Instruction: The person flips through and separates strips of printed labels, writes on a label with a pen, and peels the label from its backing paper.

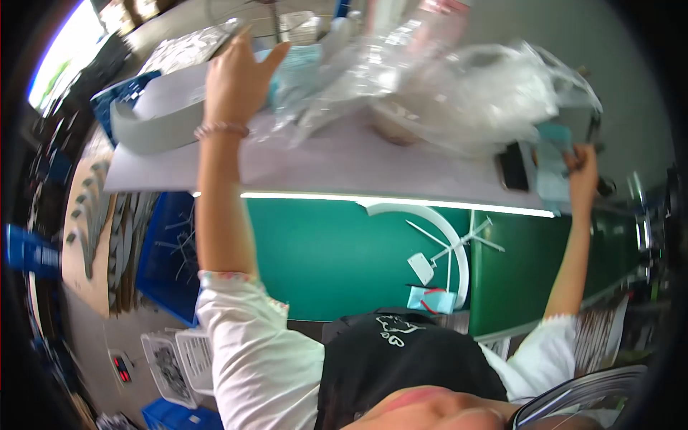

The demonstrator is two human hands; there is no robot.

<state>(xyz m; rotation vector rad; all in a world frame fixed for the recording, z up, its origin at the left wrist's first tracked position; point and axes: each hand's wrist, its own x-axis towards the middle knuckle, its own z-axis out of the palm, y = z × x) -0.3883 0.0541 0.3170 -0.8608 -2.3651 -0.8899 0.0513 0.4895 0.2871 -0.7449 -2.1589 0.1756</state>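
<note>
My left hand [236, 82] reaches over a raised shelf [322, 168], its thumb spread from the fingers and nothing visible in it. Beside it lie a light-blue packet [297, 64] and crumpled clear plastic bags [494, 89]. A curved grey-white strip [158, 129] stands on the shelf left of that wrist. At the right end, my right hand [584, 172] is closed at a light-blue sheet or packet [553, 168]. Something small and dark shows at its fingertips; I cannot make out its kind. A black phone [512, 167] lies just left of that sheet.
Below the shelf's light strip [394, 202], a green work surface [330, 258] bears a white curved piece [459, 251], a thin white branched part [451, 247] and a light-blue packet [431, 299]. Blue bins [161, 265] and white baskets [197, 358] stand at left.
</note>
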